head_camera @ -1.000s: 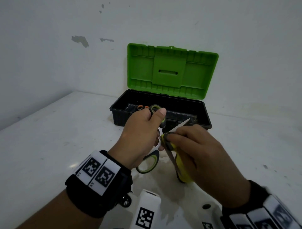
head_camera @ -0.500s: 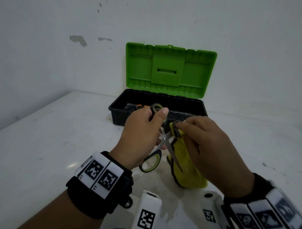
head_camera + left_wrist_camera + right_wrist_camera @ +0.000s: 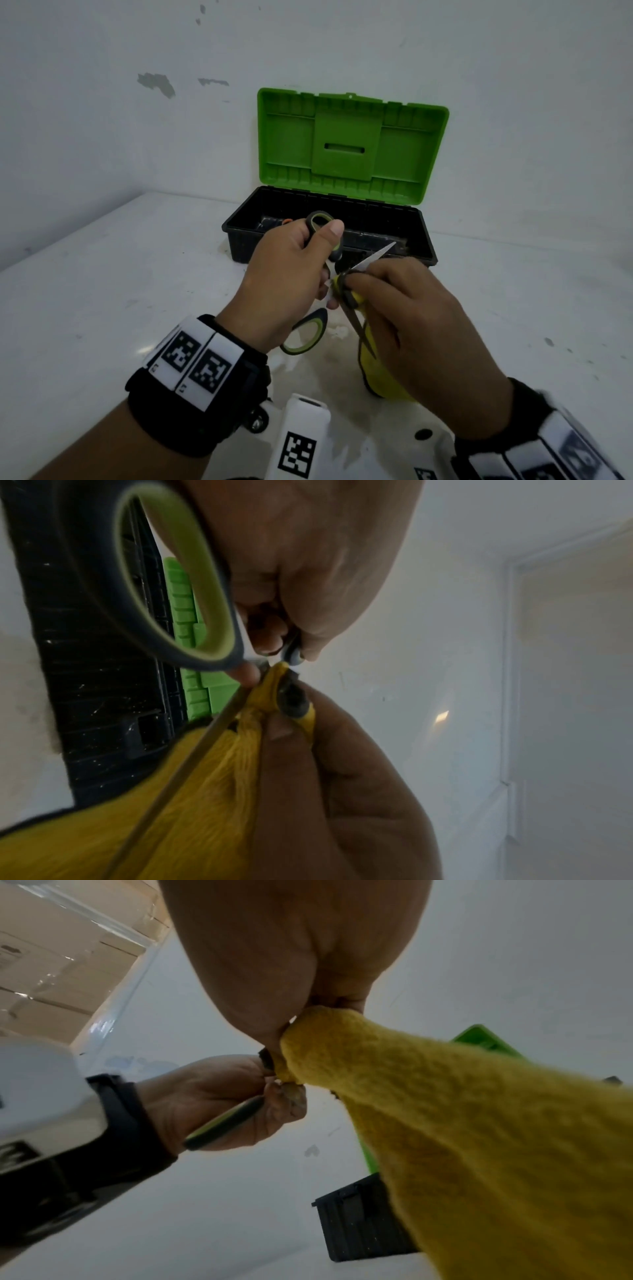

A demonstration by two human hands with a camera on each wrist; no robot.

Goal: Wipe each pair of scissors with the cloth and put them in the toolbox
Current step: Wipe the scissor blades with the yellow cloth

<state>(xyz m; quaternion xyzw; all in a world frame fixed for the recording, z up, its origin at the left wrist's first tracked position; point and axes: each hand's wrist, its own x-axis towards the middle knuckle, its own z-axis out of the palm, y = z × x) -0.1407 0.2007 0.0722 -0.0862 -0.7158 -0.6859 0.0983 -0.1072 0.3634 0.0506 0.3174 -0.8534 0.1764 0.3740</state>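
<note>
Yellow cloth (image 3: 371, 371) is being pinched round a scissors (image 3: 317, 270) blade by the right hand (image 3: 407, 329); the left hand (image 3: 287, 284) is gripping the handles, blades splayed open.

left hand (image 3: 291, 274): fingers curled, thumb up, gripping | right hand (image 3: 411, 329): fingertips pinching, palm down | hands touching

Toolbox (image 3: 329, 236) on table (image 3: 102, 291) against wall (image 3: 102, 120), lid (image 3: 349, 144) upright behind. Before it, scissors (image 3: 305, 337) in left hand (image 3: 287, 281), cloth (image 3: 380, 377) in right hand (image 3: 411, 329).
</note>
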